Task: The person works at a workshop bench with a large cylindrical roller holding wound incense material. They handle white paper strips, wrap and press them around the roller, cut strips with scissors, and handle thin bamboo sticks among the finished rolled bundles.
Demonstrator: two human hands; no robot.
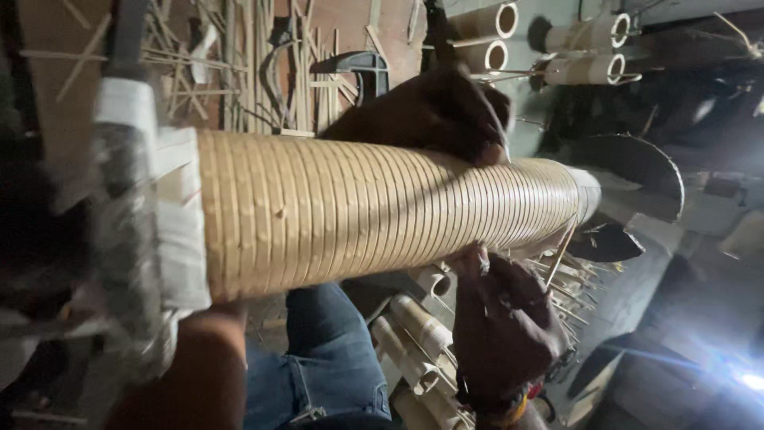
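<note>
A long cylinder (358,215) wound with pale bamboo strips lies across the view, its near end (171,231) wrapped in white material. My left hand (434,111) presses down on its upper side, fingers curled over the strips. My right hand (505,318), with a band at the wrist, holds the underside with thumb and fingertips against the strips. A thin loose sliver (561,255) hangs from the cylinder's far end by that hand. A bare forearm (195,366) and a leg in blue jeans (326,358) lie under the cylinder.
Several cut bamboo tubes (418,334) lie below the cylinder, and more pale tubes (589,52) are stacked at the far top. Thin bamboo sticks (239,64) are strewn behind. A dark clamp (358,68) sits near my left hand. A bright light (752,381) glares at bottom right.
</note>
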